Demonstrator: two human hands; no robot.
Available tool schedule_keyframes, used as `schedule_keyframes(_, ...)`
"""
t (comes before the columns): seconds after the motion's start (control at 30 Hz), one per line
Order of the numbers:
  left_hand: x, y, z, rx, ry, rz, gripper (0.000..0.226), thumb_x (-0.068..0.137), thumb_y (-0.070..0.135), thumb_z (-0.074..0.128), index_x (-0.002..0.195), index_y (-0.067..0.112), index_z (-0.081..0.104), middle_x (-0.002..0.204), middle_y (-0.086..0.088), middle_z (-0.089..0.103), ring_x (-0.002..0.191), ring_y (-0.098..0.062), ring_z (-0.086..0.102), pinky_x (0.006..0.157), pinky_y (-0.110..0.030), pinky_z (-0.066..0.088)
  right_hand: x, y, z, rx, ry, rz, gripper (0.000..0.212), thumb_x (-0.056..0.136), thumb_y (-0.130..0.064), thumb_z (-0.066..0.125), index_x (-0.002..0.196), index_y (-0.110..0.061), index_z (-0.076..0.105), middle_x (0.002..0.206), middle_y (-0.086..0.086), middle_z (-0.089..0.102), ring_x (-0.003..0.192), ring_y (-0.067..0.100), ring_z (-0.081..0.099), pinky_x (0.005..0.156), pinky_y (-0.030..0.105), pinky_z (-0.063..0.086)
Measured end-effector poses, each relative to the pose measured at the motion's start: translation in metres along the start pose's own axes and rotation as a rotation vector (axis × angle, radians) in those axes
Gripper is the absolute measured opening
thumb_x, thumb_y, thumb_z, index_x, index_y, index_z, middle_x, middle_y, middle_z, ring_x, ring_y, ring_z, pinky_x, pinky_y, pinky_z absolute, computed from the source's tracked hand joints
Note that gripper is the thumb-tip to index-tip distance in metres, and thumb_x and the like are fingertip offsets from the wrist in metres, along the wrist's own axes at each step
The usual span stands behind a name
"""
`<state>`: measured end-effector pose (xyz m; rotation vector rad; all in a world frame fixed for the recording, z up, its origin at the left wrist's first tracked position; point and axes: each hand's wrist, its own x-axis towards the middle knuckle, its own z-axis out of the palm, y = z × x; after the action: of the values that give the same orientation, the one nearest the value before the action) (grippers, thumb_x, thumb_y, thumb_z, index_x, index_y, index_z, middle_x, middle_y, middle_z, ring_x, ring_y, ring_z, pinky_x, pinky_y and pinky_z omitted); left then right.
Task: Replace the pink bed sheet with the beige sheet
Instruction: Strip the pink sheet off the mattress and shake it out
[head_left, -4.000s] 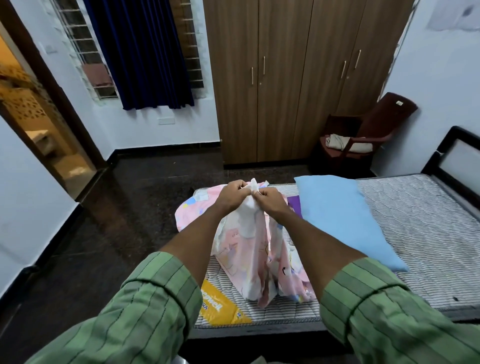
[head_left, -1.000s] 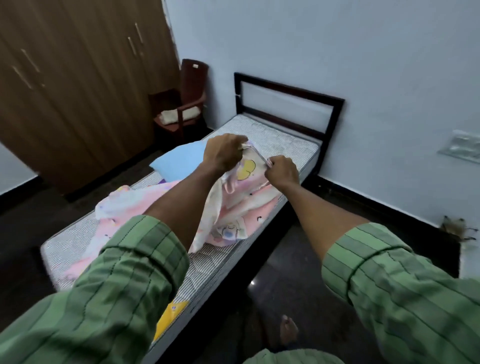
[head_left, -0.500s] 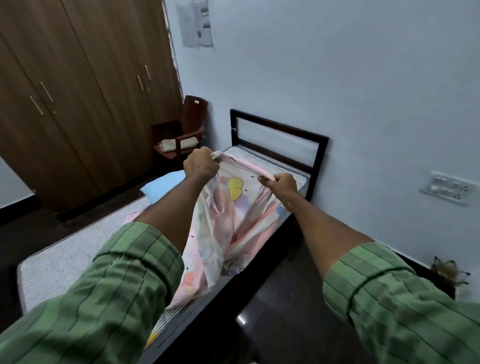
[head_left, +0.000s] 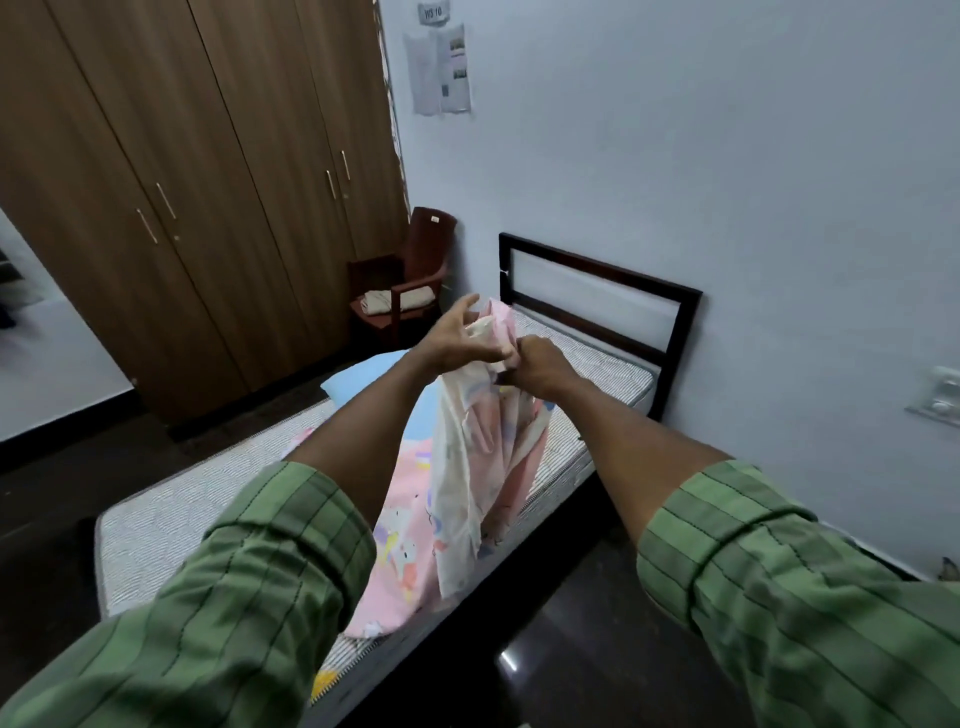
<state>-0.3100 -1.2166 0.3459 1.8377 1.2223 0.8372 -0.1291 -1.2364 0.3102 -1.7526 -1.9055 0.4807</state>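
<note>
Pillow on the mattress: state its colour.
Plain light blue. The pillow shows best in the head view, partly hidden behind the left forearm.

Bare mattress (head_left: 171, 525) — pink sheet (head_left: 410, 540), blue pillow (head_left: 363, 376)

This is a bedroom in a home. A single bed (head_left: 582, 364) with a dark headboard (head_left: 597, 291) stands against a pale wall. Beyond the bed's head corner sits a brown chair (head_left: 415, 270), and left of that a tall wooden wardrobe (head_left: 182, 182).
</note>
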Motion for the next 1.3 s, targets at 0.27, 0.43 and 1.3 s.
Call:
schedule_keyframes(0.27,-0.002,-0.012,-0.028,0.481,0.150,0.003,0.048,0.067,0.064,0.075,0.088,0.021,0.073,0.082,0.002,0.073,0.078,-0.018,0.068,0.068,-0.040,0.057,-0.003,-0.019,0.022,0.073,0.014,-0.052,0.033,0.081,-0.046,0.077,0.092,-0.017,0.068,0.089,0.004,0.070,0.083,0.023,0.063,0.068,0.034,0.043)
schedule_keyframes(0.43,-0.017,-0.016,-0.049,0.736,0.288,-0.044,0.022,0.077,0.035,0.071,0.098,0.031,0.073,0.097,0.002,0.074,0.096,-0.029,0.069,0.077,-0.036,0.055,-0.005,0.004,0.025,0.240,0.104,0.058,0.032,0.081,-0.034,0.077,0.073,-0.007,0.063,0.065,-0.002,0.056,0.063,0.014,0.048,0.061,0.032,0.035)
schedule_keyframes(1.3,-0.026,-0.022,-0.075,1.060,0.108,0.077,0.045,0.086,0.008,0.065,0.118,0.038,0.073,0.118,-0.005,0.072,0.111,-0.034,0.067,0.079,-0.037,0.047,0.014,-0.020,0.060,0.230,0.161,-0.014,0.028,0.066,-0.024,0.086,0.063,-0.017,0.058,0.062,-0.005,0.057,0.059,0.012,0.049,0.057,0.031,0.037)
